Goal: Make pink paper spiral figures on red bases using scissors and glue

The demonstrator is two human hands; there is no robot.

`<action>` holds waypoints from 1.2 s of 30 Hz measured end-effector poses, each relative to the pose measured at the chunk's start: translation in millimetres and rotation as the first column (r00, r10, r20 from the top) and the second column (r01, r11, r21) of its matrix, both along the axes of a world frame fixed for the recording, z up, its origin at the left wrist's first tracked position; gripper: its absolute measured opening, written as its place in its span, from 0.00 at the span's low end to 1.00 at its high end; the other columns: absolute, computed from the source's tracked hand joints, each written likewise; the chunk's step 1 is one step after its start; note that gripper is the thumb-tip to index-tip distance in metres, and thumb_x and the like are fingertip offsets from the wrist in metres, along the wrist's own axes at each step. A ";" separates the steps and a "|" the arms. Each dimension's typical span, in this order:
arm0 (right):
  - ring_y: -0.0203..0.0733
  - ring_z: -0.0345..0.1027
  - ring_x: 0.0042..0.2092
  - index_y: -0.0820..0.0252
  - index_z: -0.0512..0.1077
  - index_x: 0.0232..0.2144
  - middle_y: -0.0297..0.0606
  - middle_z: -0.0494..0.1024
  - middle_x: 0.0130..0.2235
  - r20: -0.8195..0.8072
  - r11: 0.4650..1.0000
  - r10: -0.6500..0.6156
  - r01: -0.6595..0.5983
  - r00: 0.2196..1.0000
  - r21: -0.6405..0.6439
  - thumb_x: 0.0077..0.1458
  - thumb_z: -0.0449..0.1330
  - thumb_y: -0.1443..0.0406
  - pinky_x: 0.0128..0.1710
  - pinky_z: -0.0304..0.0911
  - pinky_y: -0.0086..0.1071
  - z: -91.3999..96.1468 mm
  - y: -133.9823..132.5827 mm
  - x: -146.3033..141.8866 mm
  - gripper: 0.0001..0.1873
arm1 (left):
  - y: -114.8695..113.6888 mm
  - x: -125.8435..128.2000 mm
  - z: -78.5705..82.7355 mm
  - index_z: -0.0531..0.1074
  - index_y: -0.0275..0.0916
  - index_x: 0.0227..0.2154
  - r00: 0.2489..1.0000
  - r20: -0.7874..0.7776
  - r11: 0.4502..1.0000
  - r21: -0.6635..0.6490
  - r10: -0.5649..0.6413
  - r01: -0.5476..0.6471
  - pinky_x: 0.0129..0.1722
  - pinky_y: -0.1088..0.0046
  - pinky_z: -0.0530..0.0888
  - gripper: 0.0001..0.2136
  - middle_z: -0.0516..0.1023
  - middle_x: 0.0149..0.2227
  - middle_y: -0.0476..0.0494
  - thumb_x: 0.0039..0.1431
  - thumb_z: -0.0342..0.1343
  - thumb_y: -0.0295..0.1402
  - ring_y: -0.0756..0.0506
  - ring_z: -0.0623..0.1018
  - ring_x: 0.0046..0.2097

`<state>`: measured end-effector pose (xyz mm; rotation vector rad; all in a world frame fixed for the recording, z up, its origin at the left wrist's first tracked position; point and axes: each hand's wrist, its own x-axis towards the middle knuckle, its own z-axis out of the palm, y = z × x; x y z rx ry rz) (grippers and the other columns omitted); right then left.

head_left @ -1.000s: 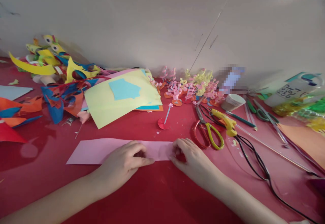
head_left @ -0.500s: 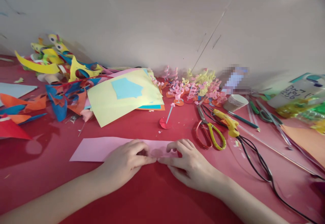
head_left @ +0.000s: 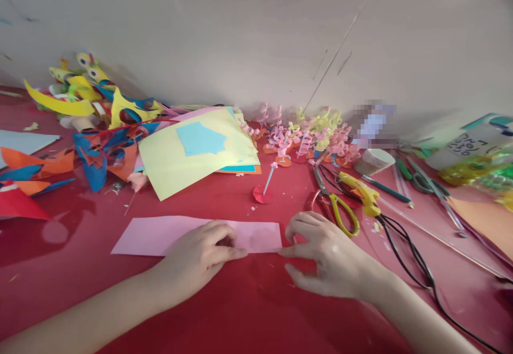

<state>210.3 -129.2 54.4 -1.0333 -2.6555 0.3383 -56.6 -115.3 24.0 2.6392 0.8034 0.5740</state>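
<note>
A long strip of pink paper lies flat across the red table, its near edge toward me. My left hand presses on the strip's middle, fingers curled and thumb laid along the near edge. At the strip's right end is my right hand, its fingers apart; one fingertip is at or close to the near right corner. Behind the strip stands a small paper piece with a red round base, a pale stick and a pink top. Red and yellow-handled scissors lie beyond my right hand, which partly hides them.
Yellow paper sheets are stacked at the back, with pink and yellow paper curls beside them. A yellow glue gun with a black cord lies right. Blue and orange paper cutouts crowd the left. A white bottle rests far right.
My right hand has slid right along the strip's near edge to its right end, uncovering that part, and its fingers have spread. My left hand has stayed in place.
</note>
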 end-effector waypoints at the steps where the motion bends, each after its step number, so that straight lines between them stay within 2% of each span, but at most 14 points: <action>1: 0.41 0.63 0.33 0.54 0.77 0.27 0.36 0.71 0.29 0.009 1.000 -0.015 0.015 1.000 -0.017 0.48 0.60 0.67 0.34 0.59 0.36 2.0 1.2 3.8 0.06 | 0.3 -0.4 0.0 0.76 0.45 0.41 1.000 0.000 1.000 -0.004 0.001 -0.001 0.32 0.71 0.72 0.15 0.73 0.35 0.42 0.60 0.47 0.22 0.47 0.72 0.36; 3: 0.39 0.62 0.31 0.57 0.74 0.19 0.36 0.71 0.27 -0.020 0.999 -0.044 0.044 0.999 -0.013 0.49 0.57 0.69 0.32 0.58 0.34 3.7 4.7 10.6 0.10 | 0.8 -1.0 0.2 0.76 0.46 0.41 1.000 0.000 1.000 -0.007 0.006 -0.006 0.32 0.72 0.72 0.16 0.73 0.35 0.43 0.60 0.47 0.22 0.47 0.72 0.36; 5: 0.38 0.62 0.30 0.58 0.71 0.15 0.37 0.70 0.27 -0.114 0.995 -0.098 0.101 0.989 0.018 0.53 0.54 0.70 0.31 0.58 0.33 2.1 7.8 13.4 0.16 | 0.2 -0.2 1.2 0.75 0.46 0.42 1.000 -0.011 1.000 -0.006 0.012 -0.012 0.31 0.72 0.71 0.16 0.73 0.35 0.43 0.60 0.46 0.22 0.47 0.72 0.35; 7: 0.37 0.64 0.31 0.58 0.74 0.22 0.38 0.71 0.29 -0.242 0.982 -0.182 0.186 0.953 -0.004 0.57 0.54 0.68 0.32 0.60 0.32 -2.8 8.0 9.2 0.14 | -2.6 3.3 3.2 0.76 0.46 0.41 0.999 -0.032 1.000 -0.012 0.021 -0.021 0.30 0.73 0.71 0.16 0.73 0.34 0.44 0.61 0.46 0.22 0.47 0.73 0.34; 9: 0.38 0.67 0.35 0.57 0.75 0.33 0.38 0.73 0.33 -0.328 0.967 -0.251 0.224 0.911 -0.118 0.56 0.56 0.67 0.35 0.63 0.31 -10.0 3.9 -2.5 0.07 | -7.8 9.7 5.0 0.76 0.45 0.40 0.999 -0.038 0.999 -0.038 0.031 -0.032 0.29 0.74 0.71 0.14 0.74 0.34 0.44 0.62 0.45 0.25 0.47 0.74 0.34; 10: 0.37 0.68 0.35 0.56 0.74 0.36 0.38 0.74 0.34 -0.348 0.960 -0.265 0.211 0.899 -0.185 0.56 0.57 0.68 0.36 0.64 0.30 -14.1 0.7 -10.1 0.07 | -11.0 13.5 5.5 0.75 0.45 0.40 0.999 -0.028 0.997 -0.059 0.038 -0.040 0.30 0.74 0.72 0.13 0.75 0.34 0.44 0.63 0.46 0.26 0.47 0.74 0.35; 12: 0.37 0.69 0.35 0.57 0.72 0.36 0.36 0.75 0.33 -0.318 0.946 -0.249 0.159 0.915 -0.284 0.53 0.57 0.71 0.35 0.64 0.29 -22.1 -6.5 -25.6 0.08 | -16.8 20.4 5.5 0.74 0.43 0.40 0.999 0.019 0.995 -0.094 0.043 -0.041 0.33 0.73 0.73 0.11 0.76 0.36 0.45 0.64 0.46 0.28 0.47 0.75 0.37; 16: 0.37 0.67 0.32 0.58 0.70 0.29 0.33 0.74 0.29 -0.239 0.954 -0.220 0.157 0.946 -0.255 0.50 0.61 0.71 0.33 0.61 0.30 -33.2 -14.4 -42.8 0.05 | -18.5 21.8 5.9 0.71 0.40 0.37 0.994 0.066 0.976 -0.204 0.090 -0.075 0.36 0.72 0.72 0.06 0.77 0.34 0.47 0.62 0.50 0.30 0.48 0.76 0.36; 21: 0.35 0.65 0.30 0.57 0.70 0.29 0.31 0.72 0.27 -0.218 0.955 -0.224 0.169 0.950 -0.244 0.51 0.62 0.70 0.32 0.58 0.29 -38.2 -13.6 -41.3 0.04 | -4.1 0.0 18.1 0.71 0.40 0.31 0.997 -0.047 0.927 -0.368 0.056 -0.070 0.31 0.76 0.68 0.05 0.75 0.28 0.51 0.56 0.54 0.24 0.50 0.73 0.31; 26: 0.35 0.65 0.31 0.57 0.70 0.30 0.30 0.72 0.29 -0.229 0.953 -0.220 0.159 0.948 -0.258 0.51 0.62 0.70 0.34 0.57 0.29 -38.8 -14.0 -40.9 0.05 | 5.9 -15.5 29.9 0.71 0.40 0.28 0.990 -0.131 0.839 -0.533 0.044 -0.107 0.31 0.78 0.66 0.04 0.74 0.29 0.52 0.54 0.54 0.26 0.51 0.72 0.31; 28: 0.36 0.65 0.32 0.57 0.70 0.30 0.31 0.72 0.29 -0.226 0.951 -0.221 0.158 0.949 -0.264 0.51 0.62 0.70 0.34 0.57 0.29 -38.1 -14.1 -40.9 0.05 | 6.7 -17.1 31.2 0.71 0.40 0.28 0.988 -0.147 0.827 -0.549 0.051 -0.124 0.29 0.79 0.65 0.04 0.73 0.28 0.52 0.54 0.53 0.26 0.51 0.72 0.30; 33: 0.36 0.65 0.31 0.57 0.70 0.30 0.31 0.72 0.29 -0.233 0.951 -0.218 0.152 0.948 -0.270 0.52 0.62 0.69 0.34 0.57 0.29 -37.9 -14.3 -39.7 0.04 | 6.5 -19.0 34.3 0.71 0.40 0.28 0.978 -0.191 0.844 -0.509 0.078 -0.167 0.28 0.78 0.64 0.05 0.73 0.28 0.50 0.55 0.52 0.28 0.50 0.72 0.29; 36: 0.36 0.65 0.32 0.56 0.70 0.31 0.31 0.72 0.29 -0.227 0.953 -0.213 0.151 0.950 -0.263 0.53 0.61 0.69 0.34 0.57 0.29 -39.3 -14.6 -39.0 0.03 | 7.9 -20.8 39.0 0.72 0.40 0.28 0.972 -0.226 0.836 -0.520 0.065 -0.177 0.29 0.77 0.64 0.05 0.74 0.28 0.49 0.55 0.52 0.29 0.49 0.73 0.30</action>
